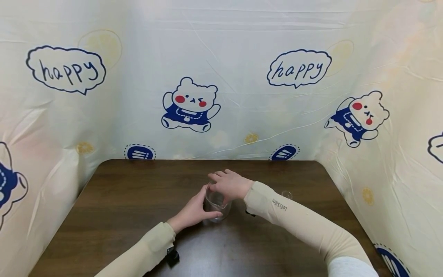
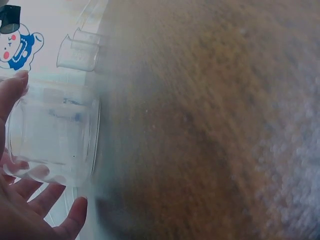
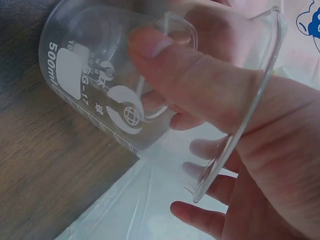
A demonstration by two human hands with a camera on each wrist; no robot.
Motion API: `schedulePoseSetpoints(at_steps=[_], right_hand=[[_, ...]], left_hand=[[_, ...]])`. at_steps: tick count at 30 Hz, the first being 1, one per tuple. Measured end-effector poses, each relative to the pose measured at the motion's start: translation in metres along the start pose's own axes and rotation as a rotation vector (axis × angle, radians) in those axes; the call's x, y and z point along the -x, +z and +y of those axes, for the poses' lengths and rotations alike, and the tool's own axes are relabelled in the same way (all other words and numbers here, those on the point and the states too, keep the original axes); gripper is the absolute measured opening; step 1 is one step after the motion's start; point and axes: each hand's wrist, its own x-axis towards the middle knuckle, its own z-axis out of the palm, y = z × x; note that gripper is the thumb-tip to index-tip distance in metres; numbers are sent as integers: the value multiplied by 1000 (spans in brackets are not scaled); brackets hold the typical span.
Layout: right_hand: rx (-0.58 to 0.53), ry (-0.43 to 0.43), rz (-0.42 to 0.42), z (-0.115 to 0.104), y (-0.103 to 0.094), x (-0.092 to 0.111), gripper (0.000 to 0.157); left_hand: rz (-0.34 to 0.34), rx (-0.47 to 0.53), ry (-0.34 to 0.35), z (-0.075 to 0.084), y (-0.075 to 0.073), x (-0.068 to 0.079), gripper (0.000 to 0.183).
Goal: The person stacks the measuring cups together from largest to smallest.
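Observation:
A clear glass beaker [image 1: 217, 200] stands upright on the table, marked "500ml" in white print. My left hand [image 1: 194, 209] grips it from the left, thumb on the near side and fingers round the far side. From above, my right hand [image 1: 231, 186] reaches over its rim. In the right wrist view the thumb and a finger are inside the large beaker [image 3: 70, 75], pinching the rim of a smaller glass beaker [image 3: 182, 25] within it. The other right fingers lie outside the large beaker's wall.
The brown wooden table [image 1: 138, 184] extends around the hands. Another small glass vessel [image 1: 286, 195] stands to the right, behind the right sleeve; the left wrist view shows two glass beakers [image 2: 77, 52] beyond the large one. A printed curtain [image 1: 235, 77] encloses the table's back and sides.

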Motion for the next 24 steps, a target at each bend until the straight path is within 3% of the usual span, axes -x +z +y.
schedulePoseSetpoints(at_steps=[7, 13, 24], right_hand=[[14, 13, -4, -1, -4, 2, 68], [-41, 13, 3, 2, -6, 5, 67], [-156, 2, 56, 16, -23, 23, 45]], left_hand=[[-6, 11, -14, -1, 0, 0, 103], [-21, 16, -22, -2, 0, 0, 102], [-27, 23, -24, 0, -2, 0, 98]])
